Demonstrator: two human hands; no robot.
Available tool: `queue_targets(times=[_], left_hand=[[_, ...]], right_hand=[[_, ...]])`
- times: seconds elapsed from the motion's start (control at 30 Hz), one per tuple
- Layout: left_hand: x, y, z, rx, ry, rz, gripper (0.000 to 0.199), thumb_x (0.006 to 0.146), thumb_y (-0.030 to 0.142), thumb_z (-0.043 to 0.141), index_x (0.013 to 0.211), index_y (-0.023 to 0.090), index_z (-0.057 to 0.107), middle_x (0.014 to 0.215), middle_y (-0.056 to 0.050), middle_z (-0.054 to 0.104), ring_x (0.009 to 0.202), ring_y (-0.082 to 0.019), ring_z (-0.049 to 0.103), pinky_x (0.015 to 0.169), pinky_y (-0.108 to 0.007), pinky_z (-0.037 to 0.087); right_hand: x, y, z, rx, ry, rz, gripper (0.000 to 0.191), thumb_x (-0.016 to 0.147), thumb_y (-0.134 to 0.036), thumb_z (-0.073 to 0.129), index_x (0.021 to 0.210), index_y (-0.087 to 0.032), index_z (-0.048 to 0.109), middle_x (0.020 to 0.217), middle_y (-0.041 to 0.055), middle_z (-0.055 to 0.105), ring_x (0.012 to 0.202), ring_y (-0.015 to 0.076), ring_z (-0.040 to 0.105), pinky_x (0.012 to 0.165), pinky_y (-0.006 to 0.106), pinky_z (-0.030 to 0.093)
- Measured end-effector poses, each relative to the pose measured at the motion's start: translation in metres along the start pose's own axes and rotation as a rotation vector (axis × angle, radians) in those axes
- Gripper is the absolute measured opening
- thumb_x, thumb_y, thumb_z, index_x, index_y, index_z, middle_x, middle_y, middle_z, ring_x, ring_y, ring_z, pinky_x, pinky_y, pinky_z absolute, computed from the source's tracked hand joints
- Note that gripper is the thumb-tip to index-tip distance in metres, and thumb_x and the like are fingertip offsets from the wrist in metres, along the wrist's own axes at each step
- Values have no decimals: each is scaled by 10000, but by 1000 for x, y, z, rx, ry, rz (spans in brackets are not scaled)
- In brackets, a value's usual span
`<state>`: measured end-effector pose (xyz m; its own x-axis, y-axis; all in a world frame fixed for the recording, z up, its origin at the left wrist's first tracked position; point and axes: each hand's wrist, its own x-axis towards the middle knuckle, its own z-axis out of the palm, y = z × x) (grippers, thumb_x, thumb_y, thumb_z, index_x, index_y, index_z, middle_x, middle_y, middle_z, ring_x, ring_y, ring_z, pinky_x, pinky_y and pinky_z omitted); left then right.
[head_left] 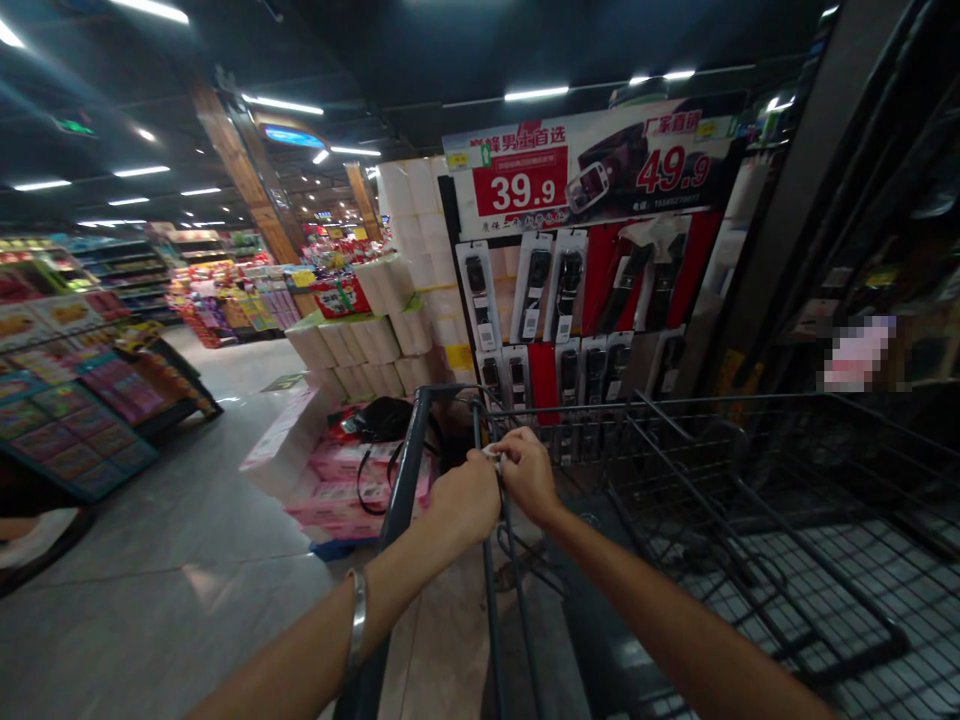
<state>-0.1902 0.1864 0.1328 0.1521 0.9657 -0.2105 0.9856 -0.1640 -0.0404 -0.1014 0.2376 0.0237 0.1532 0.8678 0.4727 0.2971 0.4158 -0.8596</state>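
Working a small white item [491,453] at frame centre: left hand [469,492] and right hand [529,474] pinched on it over the shopping cart [403,472]; next likely needs steady grip.

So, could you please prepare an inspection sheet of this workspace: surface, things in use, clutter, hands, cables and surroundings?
Surface: grey floor, with bright reflections.
Things in use: metal shopping cart; small white item, too small to identify.
Clutter: black bag lying on pink packs beyond the cart handle.
Hands: left hand and right hand meet above a cart rail; right fingers pinch the white item, left grip unclear. A bracelet is on the left wrist.
Cables: nothing seen.
Surroundings: store interior; price sign showing 39.9 and 49.9 over hanging packaged goods; stacked white packs beside it.
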Motion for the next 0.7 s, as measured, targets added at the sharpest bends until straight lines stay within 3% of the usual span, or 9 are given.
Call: queue_targets(times=[0.13, 0.3, 0.43, 0.53, 0.7], left_hand=[[-1, 1, -1, -28, -2, -21, 359, 864, 92, 264, 1130, 25, 496, 1003, -240, 665, 998, -311, 655, 754, -359, 520], [-7, 1, -3, -102, 52, -8, 371, 902, 162, 258, 1126, 6, 510, 997, -267, 668, 972, -348, 656, 739, -411, 510], [-10, 2, -4, -137, 56, -36, 363, 896, 161, 275, 1129, 88, 544, 1002, -246, 682, 962, -338, 662, 744, -412, 499], [-9, 5, -5, -121, 47, -47, 369, 888, 132, 270, 1134, 88, 543, 1013, -243, 681, 974, -339, 659, 754, -411, 505], [-5, 9, -6, -73, -19, -103, 344, 888, 90, 281, 1150, 14, 489, 1010, -262, 672, 1003, -325, 652, 779, -408, 526]], right_hand=[[7, 2, -4, -26, -5, -23, 300, 669, -28, 492, 743, -194, 730, 773, 24, 586, 707, 148, 563, 659, 264, 445], [31, 7, -9, 56, 185, 105, 231, 685, -97, 516, 729, -183, 726, 811, 38, 609, 785, 165, 584, 735, 281, 469], [44, 9, -3, 107, 51, 83, 232, 754, -155, 512, 756, -167, 744, 929, 74, 642, 887, 175, 606, 818, 293, 469], [47, 15, 3, 86, -47, 2, 213, 790, -206, 546, 775, -160, 754, 965, 91, 660, 910, 182, 617, 840, 298, 469], [51, 37, 12, 18, -26, 22, 230, 774, -126, 541, 816, -192, 757, 865, 54, 710, 854, 175, 643, 826, 295, 481]])
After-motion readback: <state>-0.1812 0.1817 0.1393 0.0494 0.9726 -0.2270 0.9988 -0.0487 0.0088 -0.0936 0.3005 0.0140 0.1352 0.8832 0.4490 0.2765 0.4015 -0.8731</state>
